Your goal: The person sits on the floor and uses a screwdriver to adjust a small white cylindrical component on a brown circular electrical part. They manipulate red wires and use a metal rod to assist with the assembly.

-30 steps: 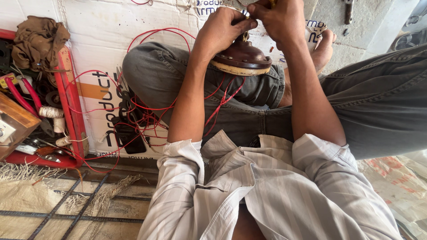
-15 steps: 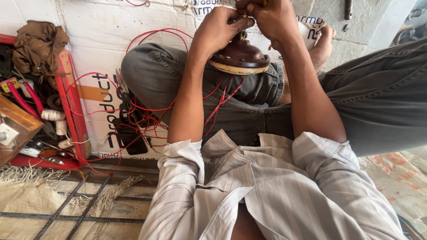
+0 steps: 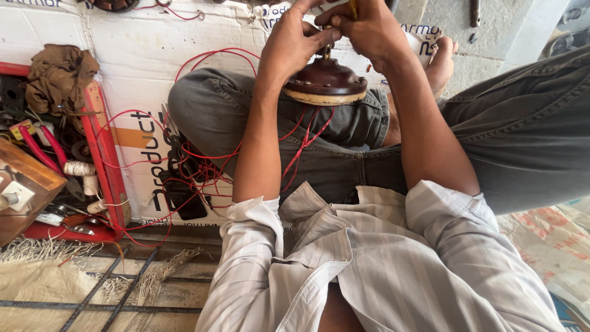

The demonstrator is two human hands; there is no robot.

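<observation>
Between the fingertips of both hands, at the top of the frame, a small metal fitting stands up from the crown of a round, dark brown motor housing with a cream-coloured rim. That housing sits just below the fingers, balanced on the seated person's bent knee in grey trousers. The left hand is curled, thumb and forefinger pinched narrowly against the fitting. The right hand is closed round a thin yellowish tool whose upper end runs out of the frame; what kind of tool it is cannot be told. Red wires spill from under the housing, below the left fingers, and trail away to the left across white printed sheeting. Well to the left of the fingers, a red tray holds red-handled pliers, a spool of pale thread and a brown rag, with a wooden box at its near edge. A bare foot rests just right of the right hand. Rolled sleeves of a pale striped shirt fill the foreground.
</observation>
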